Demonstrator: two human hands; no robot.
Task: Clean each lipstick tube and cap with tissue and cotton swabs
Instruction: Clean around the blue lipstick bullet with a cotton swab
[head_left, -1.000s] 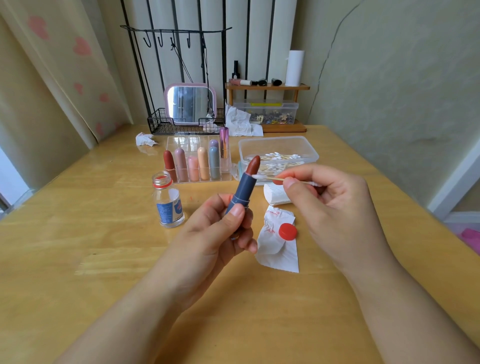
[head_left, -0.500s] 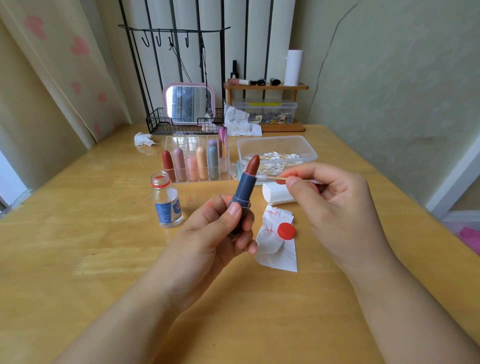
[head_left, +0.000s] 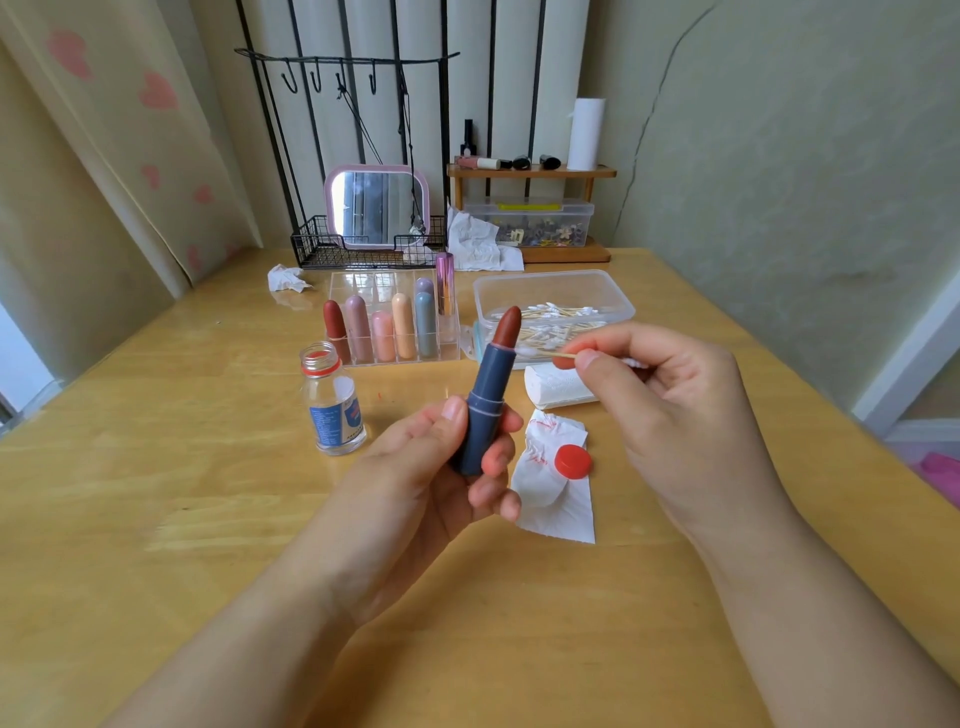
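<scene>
My left hand (head_left: 447, 478) grips a blue-grey lipstick tube (head_left: 485, 395) upright, its brown-red bullet extended at the top. My right hand (head_left: 670, 410) pinches a wooden cotton swab (head_left: 543, 353) between thumb and forefinger; its white tip touches the tube's rim just below the bullet. A stained white tissue (head_left: 556, 493) lies on the table under my hands with a red bottle cap (head_left: 572, 460) on it. Several capped lipsticks (head_left: 387, 330) stand in a clear organizer (head_left: 410, 358).
An open glass bottle (head_left: 335, 405) with a blue label stands left of my hands. A clear box of cotton swabs (head_left: 553, 301) and a folded tissue pack (head_left: 556, 387) sit behind my right hand. A mirror (head_left: 378, 208), wire basket and wooden shelf line the table's back edge.
The swab tip has slid down along the bullet to the tube's rim. My left hand holds the tube in nearly the same place.
</scene>
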